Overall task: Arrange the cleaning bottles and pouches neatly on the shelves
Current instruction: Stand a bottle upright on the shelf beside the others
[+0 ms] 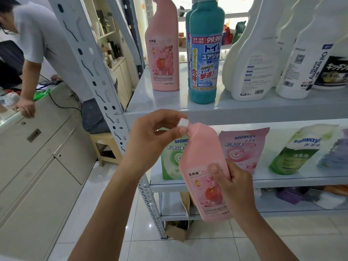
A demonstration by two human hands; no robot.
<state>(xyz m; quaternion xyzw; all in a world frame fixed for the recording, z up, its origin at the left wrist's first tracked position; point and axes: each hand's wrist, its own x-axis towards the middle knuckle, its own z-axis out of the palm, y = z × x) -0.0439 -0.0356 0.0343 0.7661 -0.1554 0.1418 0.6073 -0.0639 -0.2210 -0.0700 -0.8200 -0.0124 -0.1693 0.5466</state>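
Observation:
I hold a pink bottle (202, 162) with a peach label in front of the shelves, tilted with its neck up-left. My left hand (150, 140) pinches its white cap (183, 123). My right hand (235, 187) grips the bottle's lower body. On the upper shelf (169, 110) stand a matching pink bottle (162, 53), a teal bottle (205, 53) and white bottles (254, 59). On the middle shelf (282, 182) stand a green pouch (172, 159), partly hidden by the held bottle, a pink pouch (244, 149), another green pouch (295, 149) and a purple pouch (335, 151).
The rack's perforated white post (98, 76) runs diagonally on the left. A person in a grey shirt (37, 34) leans on a counter (47, 119) at far left. A beige stool (105, 147) stands by the rack. A torn cardboard box (180, 228) sits on the tiled floor.

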